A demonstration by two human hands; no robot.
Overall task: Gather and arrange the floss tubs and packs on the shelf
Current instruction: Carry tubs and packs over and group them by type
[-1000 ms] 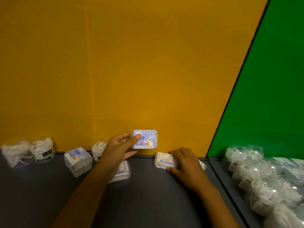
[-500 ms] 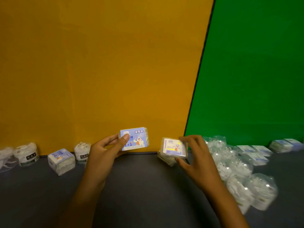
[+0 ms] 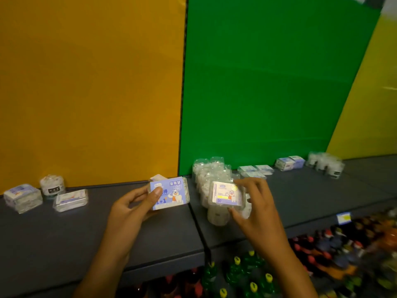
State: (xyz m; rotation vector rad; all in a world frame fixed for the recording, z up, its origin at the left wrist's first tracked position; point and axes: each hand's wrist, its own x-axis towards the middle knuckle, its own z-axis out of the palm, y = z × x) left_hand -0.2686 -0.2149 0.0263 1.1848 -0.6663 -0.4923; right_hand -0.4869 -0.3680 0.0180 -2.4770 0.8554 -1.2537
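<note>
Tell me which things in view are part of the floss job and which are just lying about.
Job:
- blue floss pack in left hand
- clear floss pack in right hand
- round floss tub
- two packs at left
- cluster of clear tubs
- flat packs by green panel
- shelf

Lying about:
- bottles below
- price tag

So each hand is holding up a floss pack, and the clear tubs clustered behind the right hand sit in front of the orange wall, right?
Not quite. The head view shows the left hand and right hand each holding a floss pack, but the clear tubs behind the right hand sit in front of the green wall, not the orange one.
</note>
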